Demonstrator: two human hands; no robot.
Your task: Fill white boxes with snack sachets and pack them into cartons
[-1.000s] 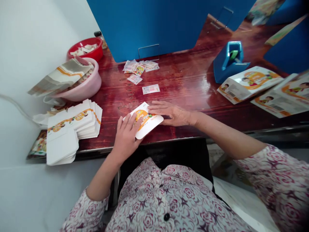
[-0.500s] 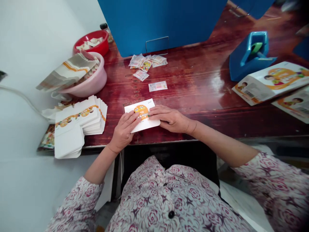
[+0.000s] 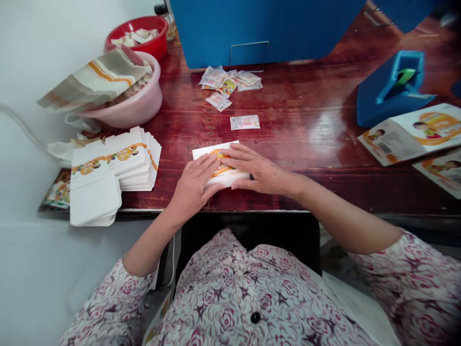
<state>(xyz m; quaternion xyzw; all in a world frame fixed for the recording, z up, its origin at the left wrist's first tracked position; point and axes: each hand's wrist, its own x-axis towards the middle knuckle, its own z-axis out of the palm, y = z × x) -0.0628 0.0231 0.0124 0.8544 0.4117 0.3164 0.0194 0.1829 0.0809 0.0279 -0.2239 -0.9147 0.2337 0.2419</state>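
A small white printed carton (image 3: 236, 179) with an orange cartoon design lies on the table in front of me, partly covered by both hands. My left hand (image 3: 194, 180) lies over its left part, fingers stretched out flat and thumb along the front edge. On the right part rests my right hand (image 3: 261, 168), with its fingers spread over the print and its thumb near the front edge. Both hands are open and touch the carton from above. Just beyond the carton lies a single small sachet (image 3: 245, 122). Farther back is a loose pile of sachets (image 3: 228, 81).
At left, a stack of flat cartons (image 3: 95, 180) overhangs the table edge. Behind it stand a pink basin (image 3: 144, 108) with a striped cloth and a red basin (image 3: 162, 41). A blue bin (image 3: 270, 29) stands at the back. A blue tape dispenser (image 3: 374, 96) and printed boxes (image 3: 406, 134) are right.
My fingers have moved farther over the carton, covering more of its print, and my thumbs have come to its front edge. The camera view has shifted slightly.
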